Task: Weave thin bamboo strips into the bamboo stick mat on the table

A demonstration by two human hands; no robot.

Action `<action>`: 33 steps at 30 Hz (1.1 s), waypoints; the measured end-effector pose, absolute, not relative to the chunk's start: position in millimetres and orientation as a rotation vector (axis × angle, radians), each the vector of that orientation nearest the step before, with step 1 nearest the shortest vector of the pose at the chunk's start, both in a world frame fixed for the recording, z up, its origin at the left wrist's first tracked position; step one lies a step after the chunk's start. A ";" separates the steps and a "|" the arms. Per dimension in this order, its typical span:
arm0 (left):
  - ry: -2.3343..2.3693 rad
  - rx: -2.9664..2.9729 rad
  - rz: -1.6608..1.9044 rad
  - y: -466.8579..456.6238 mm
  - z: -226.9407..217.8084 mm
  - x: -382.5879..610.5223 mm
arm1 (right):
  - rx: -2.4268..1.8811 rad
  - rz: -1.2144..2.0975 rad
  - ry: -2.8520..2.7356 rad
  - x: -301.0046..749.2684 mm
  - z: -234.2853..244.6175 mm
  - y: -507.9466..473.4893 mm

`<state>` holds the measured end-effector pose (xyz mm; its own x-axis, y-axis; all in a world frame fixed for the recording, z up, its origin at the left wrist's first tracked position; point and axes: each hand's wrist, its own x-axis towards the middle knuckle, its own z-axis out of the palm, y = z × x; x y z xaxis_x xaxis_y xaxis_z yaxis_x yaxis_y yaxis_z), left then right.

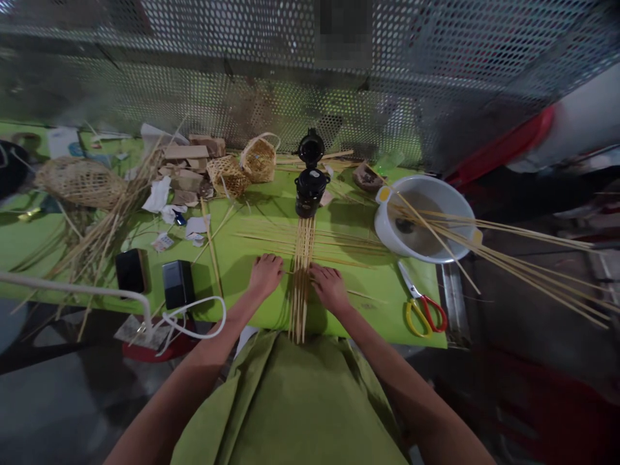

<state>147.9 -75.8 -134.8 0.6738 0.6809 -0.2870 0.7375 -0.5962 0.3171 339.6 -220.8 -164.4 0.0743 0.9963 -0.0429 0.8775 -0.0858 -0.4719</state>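
Observation:
A bundle of lengthwise bamboo strips (301, 294) runs toward my body, crossed by several thin crosswise strips (334, 244) farther up the table. My left hand (266, 274) is at the bundle's left side, fingers bent and closed around the end of a crosswise strip. On the right side, my right hand (328, 284) has its fingers curled at the bundle's edge, closed on a strip that they partly hide. A black lidded container (310, 190) stands over the far ends of the lengthwise strips, its lid raised.
At right are a white bucket (382, 226) holding water and long strips, and scissors (417, 303) with red and yellow handles. Small woven baskets (259, 160) sit behind. A phone (130, 271), a black box-shaped device (177, 284), a white cable (220, 320) and loose strips (104, 223) lie left.

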 end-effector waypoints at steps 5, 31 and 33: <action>0.965 2.505 -0.121 -92.6 -141.0 153.1 | -2.056 0.463 -1.777 340.2 -173.0 -222.7; 0.828 2.591 -0.074 -87.8 -160.4 159.5 | -2.126 0.493 -1.938 347.1 -168.6 -198.7; 0.853 2.570 -0.069 -87.1 -163.1 158.0 | -2.148 0.494 -1.955 347.3 -169.8 -197.5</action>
